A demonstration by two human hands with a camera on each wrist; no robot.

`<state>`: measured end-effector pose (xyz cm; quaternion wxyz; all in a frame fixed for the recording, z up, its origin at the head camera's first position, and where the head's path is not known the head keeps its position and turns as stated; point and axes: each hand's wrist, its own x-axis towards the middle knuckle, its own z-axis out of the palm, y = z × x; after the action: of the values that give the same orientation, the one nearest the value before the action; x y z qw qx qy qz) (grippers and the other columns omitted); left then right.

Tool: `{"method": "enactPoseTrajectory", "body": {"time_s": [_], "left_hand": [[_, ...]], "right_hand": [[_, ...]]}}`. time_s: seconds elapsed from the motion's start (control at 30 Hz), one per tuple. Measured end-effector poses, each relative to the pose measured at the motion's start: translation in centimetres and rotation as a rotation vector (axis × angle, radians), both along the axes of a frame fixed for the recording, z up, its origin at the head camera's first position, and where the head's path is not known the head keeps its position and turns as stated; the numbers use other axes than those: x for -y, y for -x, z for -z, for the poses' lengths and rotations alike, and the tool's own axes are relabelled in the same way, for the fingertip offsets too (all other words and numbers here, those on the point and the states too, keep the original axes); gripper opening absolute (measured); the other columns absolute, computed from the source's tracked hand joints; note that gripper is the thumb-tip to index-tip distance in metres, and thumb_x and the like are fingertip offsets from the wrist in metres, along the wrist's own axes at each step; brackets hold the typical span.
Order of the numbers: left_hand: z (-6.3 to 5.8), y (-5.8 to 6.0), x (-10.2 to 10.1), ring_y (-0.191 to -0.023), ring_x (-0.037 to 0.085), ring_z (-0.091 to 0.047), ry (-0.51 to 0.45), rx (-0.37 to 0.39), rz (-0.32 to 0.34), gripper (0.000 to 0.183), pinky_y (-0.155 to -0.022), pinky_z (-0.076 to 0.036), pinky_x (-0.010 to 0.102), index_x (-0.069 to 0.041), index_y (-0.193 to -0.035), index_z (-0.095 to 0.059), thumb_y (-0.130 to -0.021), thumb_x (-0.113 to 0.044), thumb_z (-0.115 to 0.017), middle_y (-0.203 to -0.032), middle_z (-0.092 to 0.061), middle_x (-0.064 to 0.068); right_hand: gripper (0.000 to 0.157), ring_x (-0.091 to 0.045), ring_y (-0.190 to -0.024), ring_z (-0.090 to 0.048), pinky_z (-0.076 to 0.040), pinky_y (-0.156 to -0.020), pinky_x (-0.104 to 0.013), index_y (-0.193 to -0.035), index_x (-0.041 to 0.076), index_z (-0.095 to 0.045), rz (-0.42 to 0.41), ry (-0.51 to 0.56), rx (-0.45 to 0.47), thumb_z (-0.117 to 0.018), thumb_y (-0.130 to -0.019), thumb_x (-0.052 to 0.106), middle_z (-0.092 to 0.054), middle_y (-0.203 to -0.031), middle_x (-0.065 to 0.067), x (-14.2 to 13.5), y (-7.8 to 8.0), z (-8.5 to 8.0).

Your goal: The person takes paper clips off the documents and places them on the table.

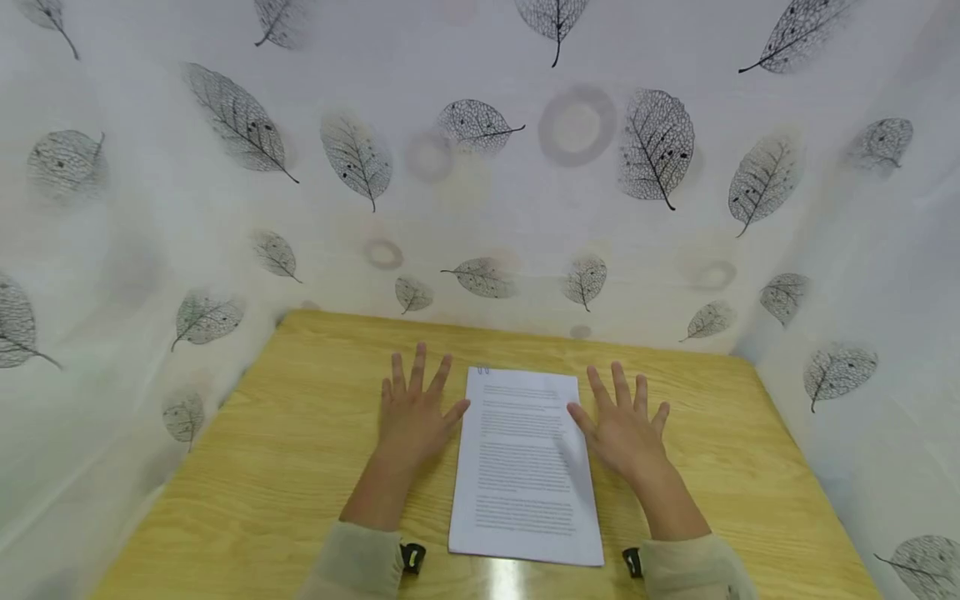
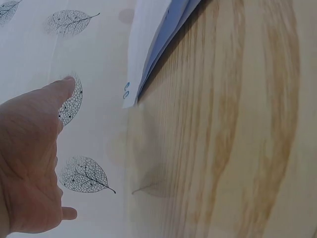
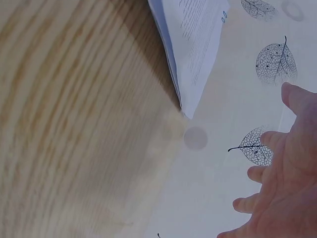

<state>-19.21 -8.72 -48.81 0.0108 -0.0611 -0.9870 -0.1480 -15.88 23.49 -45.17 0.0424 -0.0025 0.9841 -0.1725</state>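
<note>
A stack of printed paper sheets [image 1: 525,467] lies on the wooden table, its text facing up. Two small paper clips [image 1: 483,370] sit at its top left corner; they also show as blue loops [image 2: 126,90] in the left wrist view. My left hand [image 1: 416,421] is spread out to the left of the stack, thumb near the paper's left edge. On the other side my right hand [image 1: 626,429] has its fingers spread too, with the thumb over the paper's right edge in the head view. Neither hand grips anything.
The light wood table [image 1: 315,400] runs back to a white curtain [image 1: 495,225] printed with dark leaves, which encloses the back and both sides. A black strap piece [image 1: 412,557] shows at the left sleeve and another black piece [image 1: 632,562] at the right.
</note>
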Motion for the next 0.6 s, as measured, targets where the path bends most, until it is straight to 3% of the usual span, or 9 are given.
{"method": "enactPoseTrajectory", "body": {"time_s": [0.17, 0.6], "left_hand": [[0.0, 0.1, 0.0, -0.168, 0.053, 0.006, 0.01, -0.013, -0.002, 0.08, -0.133, -0.016, 0.072, -0.039, -0.174, -0.011, -0.108, -0.069, -0.045, -0.183, 0.02, 0.003], [-1.1, -0.3, 0.3, -0.167, 0.051, 0.017, -0.033, 0.036, 0.019, 0.082, -0.133, -0.009, 0.073, -0.037, -0.175, -0.009, -0.108, -0.069, -0.044, -0.182, 0.024, 0.004]], "right_hand": [[0.081, -0.059, -0.164, 0.012, 0.007, -0.116, -0.092, -0.176, 0.025, -0.011, 0.003, -0.001, 0.001, -0.036, -0.111, 0.068, 0.008, -0.183, -0.019, -0.2, 0.3, 0.1], [0.081, -0.06, -0.164, 0.009, 0.005, -0.118, -0.091, -0.176, 0.022, -0.011, 0.001, -0.008, -0.024, -0.04, -0.112, 0.064, 0.005, -0.183, -0.02, -0.3, 0.6, 0.8]]}}
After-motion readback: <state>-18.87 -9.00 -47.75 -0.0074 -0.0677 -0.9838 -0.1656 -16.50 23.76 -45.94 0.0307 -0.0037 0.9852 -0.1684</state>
